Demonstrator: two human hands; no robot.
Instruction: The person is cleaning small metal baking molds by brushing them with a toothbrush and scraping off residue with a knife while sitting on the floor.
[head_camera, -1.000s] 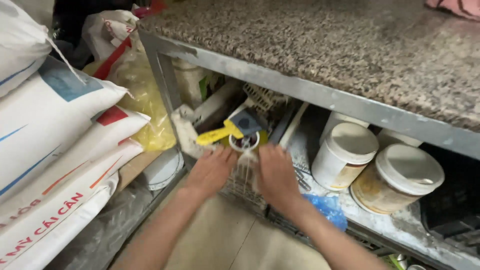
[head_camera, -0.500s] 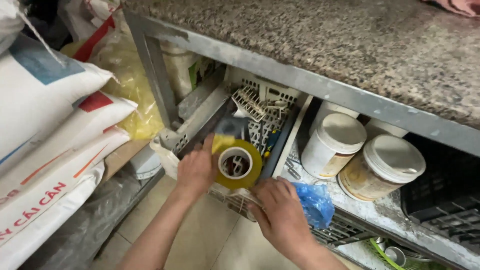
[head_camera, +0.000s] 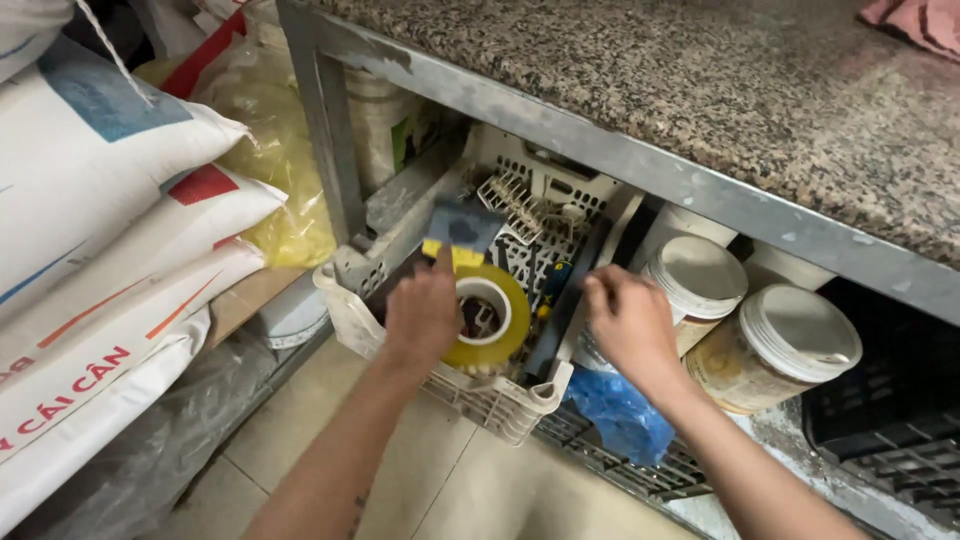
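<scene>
My left hand (head_camera: 423, 315) grips a yellow roll of tape (head_camera: 492, 312) and holds it above a dirty white plastic basket (head_camera: 470, 395) pulled partly out from under the counter. A blue-grey piece with a yellow edge (head_camera: 461, 228) sits just above the roll. My right hand (head_camera: 630, 325) hovers over the basket's right side with fingers loosely curled and nothing in it. The basket holds a white lattice piece (head_camera: 515, 200) and dark items I cannot make out.
A speckled granite counter (head_camera: 720, 90) on a grey metal frame (head_camera: 330, 140) runs overhead. Two lidded white tubs (head_camera: 700, 285) (head_camera: 785, 345) and a blue bag (head_camera: 620, 415) sit on the low shelf. Stacked white sacks (head_camera: 100, 250) and a yellow bag (head_camera: 275, 160) fill the left.
The basket has slid further out from the shelf. My left hand has taken hold of the tape roll and lifted it; my right hand moved up and to the right of the basket.
</scene>
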